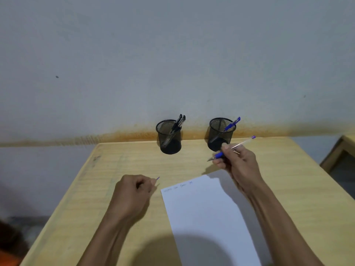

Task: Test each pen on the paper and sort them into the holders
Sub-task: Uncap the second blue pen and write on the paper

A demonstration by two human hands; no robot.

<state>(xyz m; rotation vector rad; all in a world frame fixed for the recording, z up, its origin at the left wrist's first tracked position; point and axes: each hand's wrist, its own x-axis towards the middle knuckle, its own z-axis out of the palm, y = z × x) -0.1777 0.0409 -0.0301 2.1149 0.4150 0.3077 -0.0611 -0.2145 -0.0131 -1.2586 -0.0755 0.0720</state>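
Right grip [233,160]: I see it pinching the pen [235,146], tip just beyond the paper [207,217].
Left grip [134,191]: closed on a small blue cap [158,178], left of the paper.

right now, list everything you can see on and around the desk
desk: one, light wood, against the wall
paper: one sheet, white, near side of the desk, faint scribbles along its top edge
left holder: one, black mesh, back of the desk
black pens: looks like two, standing in the left holder
right holder: one, black mesh, back of the desk, right of the other
blue pen: one, leaning in the right holder
clear pen: one, clear barrel with blue grip and blue end, held above the desk
pen cap: one small blue piece, likely a cap, mostly hidden
wall: grey, orange staining along the bottom
left hand: closed on the pen cap, left of the paper
right hand: gripping the clear pen
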